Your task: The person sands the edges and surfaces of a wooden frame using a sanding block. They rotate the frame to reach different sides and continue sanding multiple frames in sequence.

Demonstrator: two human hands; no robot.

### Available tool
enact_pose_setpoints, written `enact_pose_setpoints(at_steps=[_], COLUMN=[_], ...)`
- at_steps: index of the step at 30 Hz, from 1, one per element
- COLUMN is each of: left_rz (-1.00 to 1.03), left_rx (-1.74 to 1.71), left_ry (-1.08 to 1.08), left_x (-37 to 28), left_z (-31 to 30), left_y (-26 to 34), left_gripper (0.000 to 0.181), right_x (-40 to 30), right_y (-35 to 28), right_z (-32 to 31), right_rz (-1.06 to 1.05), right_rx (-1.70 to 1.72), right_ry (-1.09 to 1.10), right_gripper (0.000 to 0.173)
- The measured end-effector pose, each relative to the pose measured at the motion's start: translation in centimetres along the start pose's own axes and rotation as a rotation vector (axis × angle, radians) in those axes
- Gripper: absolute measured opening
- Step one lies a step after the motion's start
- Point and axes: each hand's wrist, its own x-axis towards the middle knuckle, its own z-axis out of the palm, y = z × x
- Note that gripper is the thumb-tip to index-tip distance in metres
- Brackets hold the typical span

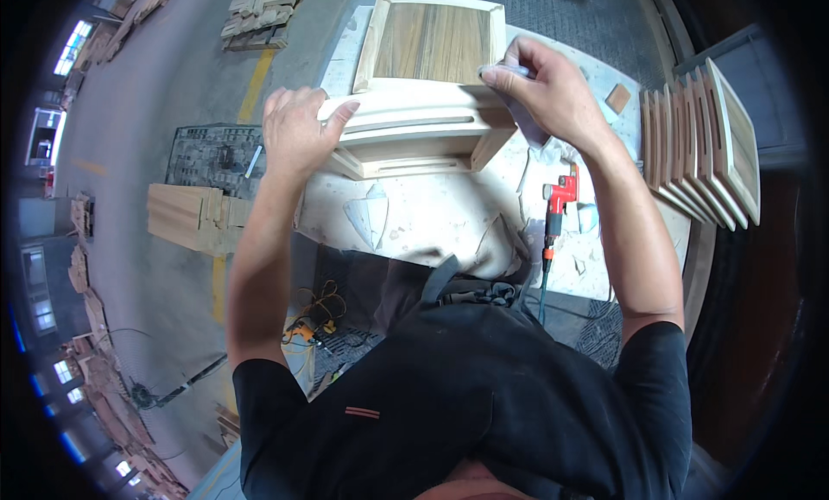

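A pale wooden frame or panel assembly (414, 114), with a slot along its edge, is tilted up on the white-covered worktable (427, 208). My left hand (301, 127) grips its left end, thumb over the top edge. At its right end my right hand (541, 89) pinches a greyish sheet, perhaps sandpaper, which hangs down beside the wood. Behind lies another framed wooden panel (434, 40) with a brown grained centre. Right of the assembly, a red and black pneumatic tool (556, 202) rests on the table with its hose towards my body.
Several framed panels (732, 144) stand in a row at the table's right end. A small brown block (618, 98) lies near the back right. Stacked boards (188, 218) are at the left, and an orange corded power tool (301, 332) is lower down beside yellow cord.
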Motion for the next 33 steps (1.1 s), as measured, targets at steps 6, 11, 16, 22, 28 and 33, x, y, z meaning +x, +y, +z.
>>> enact_pose_setpoints(at_steps=[6,11,16,22,28,33], left_rz=[-0.112,-0.032,0.038,0.319,-0.164,-0.115], left_rx=[-0.093,-0.085,-0.461,-0.732,-1.381,-1.284], left_ry=[-0.440,-0.542,-0.556,-0.155,-0.148,-0.237], left_x=[4.5,7.6,9.6,9.0,7.9,8.2], left_z=[-1.4,-0.5,0.3,1.8,3.8,2.7], left_y=[2.9,5.2,7.3,5.7,5.0,4.9], left_gripper=[0.066,0.060,0.060,0.063,0.031,0.034], right_x=[2.7,5.3,6.0,5.1,2.4,2.8], right_y=[1.9,1.3,1.8,0.6,0.2,1.2], right_z=[4.8,6.4,7.4,7.4,5.8,5.5], right_rz=[-0.094,-0.035,0.050,0.104,-0.087,0.015], right_rx=[0.420,0.654,0.522,0.438,0.417,0.394], right_ry=[0.246,0.266,0.373,0.304,0.135,0.089], right_gripper=[0.026,0.025,0.022,0.028,0.038,0.028])
